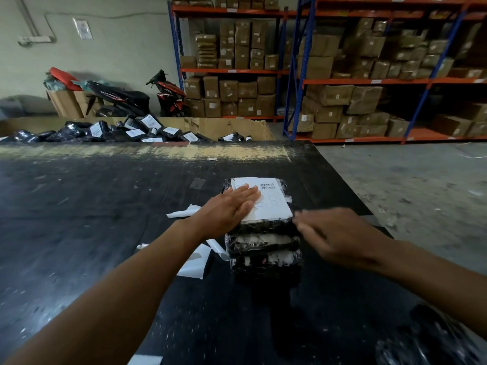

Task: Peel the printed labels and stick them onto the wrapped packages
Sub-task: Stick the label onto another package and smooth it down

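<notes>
Here my flat left hand point(232, 206) presses the label point(271, 204) onto the package point(263, 229) so it sticks; my blurred right hand point(334, 233) seems slack, empty.

A black bench point(105, 206), scuffed and flecked with pale marks, filled the foreground, its far edge worn down to bare tan. A strip of clear tape point(197, 183) lay flat on the bench near its middle. Just beyond the bench's far edge stood a low cardboard wall point(224, 127). Behind the bench to the right, orange-and-blue shelving racks point(369, 80) held stacked brown cartons point(229, 90). Behind the bench to the left, a black scooter point(118, 97) and a red scooter point(170, 94) were parked by a pale wall carrying a paper notice point(83, 29). Grey concrete floor point(421, 180) lay right of the bench
</notes>
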`<move>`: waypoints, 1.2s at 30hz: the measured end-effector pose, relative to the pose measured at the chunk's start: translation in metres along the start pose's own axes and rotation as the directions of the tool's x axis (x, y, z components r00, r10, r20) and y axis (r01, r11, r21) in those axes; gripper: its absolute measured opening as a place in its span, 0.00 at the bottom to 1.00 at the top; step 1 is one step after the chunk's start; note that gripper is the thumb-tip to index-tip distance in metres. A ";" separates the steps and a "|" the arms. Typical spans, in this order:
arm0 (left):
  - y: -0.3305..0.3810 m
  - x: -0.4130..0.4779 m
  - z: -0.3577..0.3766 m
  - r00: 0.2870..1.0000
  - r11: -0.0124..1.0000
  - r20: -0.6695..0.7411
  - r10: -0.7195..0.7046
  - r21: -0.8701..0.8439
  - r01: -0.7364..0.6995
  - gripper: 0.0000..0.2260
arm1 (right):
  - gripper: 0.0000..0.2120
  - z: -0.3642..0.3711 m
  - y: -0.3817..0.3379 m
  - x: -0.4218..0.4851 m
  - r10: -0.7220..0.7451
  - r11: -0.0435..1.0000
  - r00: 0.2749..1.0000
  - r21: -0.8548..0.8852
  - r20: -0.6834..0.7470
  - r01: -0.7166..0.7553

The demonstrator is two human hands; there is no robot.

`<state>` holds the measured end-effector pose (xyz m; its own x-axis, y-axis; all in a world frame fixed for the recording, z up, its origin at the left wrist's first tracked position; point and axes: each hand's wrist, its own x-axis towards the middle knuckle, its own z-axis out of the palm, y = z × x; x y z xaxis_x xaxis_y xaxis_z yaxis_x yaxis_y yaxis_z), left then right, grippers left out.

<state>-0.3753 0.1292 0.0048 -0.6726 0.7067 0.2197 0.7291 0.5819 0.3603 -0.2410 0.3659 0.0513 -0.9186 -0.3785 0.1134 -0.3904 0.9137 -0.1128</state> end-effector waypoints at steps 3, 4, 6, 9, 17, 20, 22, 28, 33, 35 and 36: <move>0.002 -0.001 -0.001 1.000 0.999 0.015 -0.002 0.038 0.001 0.21 | 0.22 0.007 0.010 0.038 0.083 0.987 0.981 0.148 -0.173 -0.057; 0.002 -0.002 -0.001 1.000 0.999 0.020 -0.003 0.052 0.002 0.21 | 0.23 0.012 0.010 0.049 0.097 0.985 0.986 0.156 -0.133 -0.076; 0.005 -0.002 -0.003 1.000 0.997 0.027 0.000 0.076 -0.002 0.21 | 0.25 0.022 0.012 0.066 0.095 0.986 0.995 0.136 -0.020 -0.092; 0.009 -0.003 -0.005 0.999 0.993 0.026 -0.018 0.114 0.015 0.22 | 0.25 0.030 0.013 0.074 0.108 0.980 0.992 0.162 0.062 -0.117; 0.034 -0.020 0.018 0.971 0.933 -0.147 0.188 0.336 -0.130 0.26 | 0.23 0.030 0.018 0.073 0.116 0.968 0.993 0.218 0.034 -0.121; 0.033 -0.030 0.028 0.962 0.856 -0.057 0.266 0.473 -0.209 0.25 | 0.23 0.031 0.023 0.069 0.098 0.967 0.995 0.234 0.023 -0.100; 0.020 -0.048 0.027 0.956 0.802 -0.022 0.293 0.551 -0.233 0.24 | 0.23 0.032 0.026 0.068 0.082 0.968 0.996 0.233 0.030 -0.087; 0.011 -0.082 0.007 0.917 0.765 -0.061 0.393 0.576 -0.290 0.22 | 0.23 0.037 0.023 0.070 0.088 0.973 0.996 0.211 0.016 -0.089; 0.022 -0.051 0.025 0.961 0.826 -0.123 0.249 0.545 -0.145 0.24 | 0.23 0.034 0.023 0.068 0.087 0.976 0.996 0.196 0.030 -0.091; 0.006 -0.070 0.022 0.963 0.811 -0.075 0.259 0.558 -0.175 0.23 | 0.24 0.035 0.022 0.068 0.081 0.978 0.996 0.192 0.038 -0.086; -0.002 -0.081 0.017 0.961 0.804 -0.049 0.271 0.560 -0.198 0.23 | 0.24 0.036 0.021 0.067 0.084 0.976 0.996 0.200 0.035 -0.089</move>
<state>-0.3201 0.0770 -0.0291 -0.4548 0.8173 0.3537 0.7907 0.5534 -0.2620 -0.3134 0.3546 0.0215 -0.9497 -0.3055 0.0685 -0.3111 0.8957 -0.3177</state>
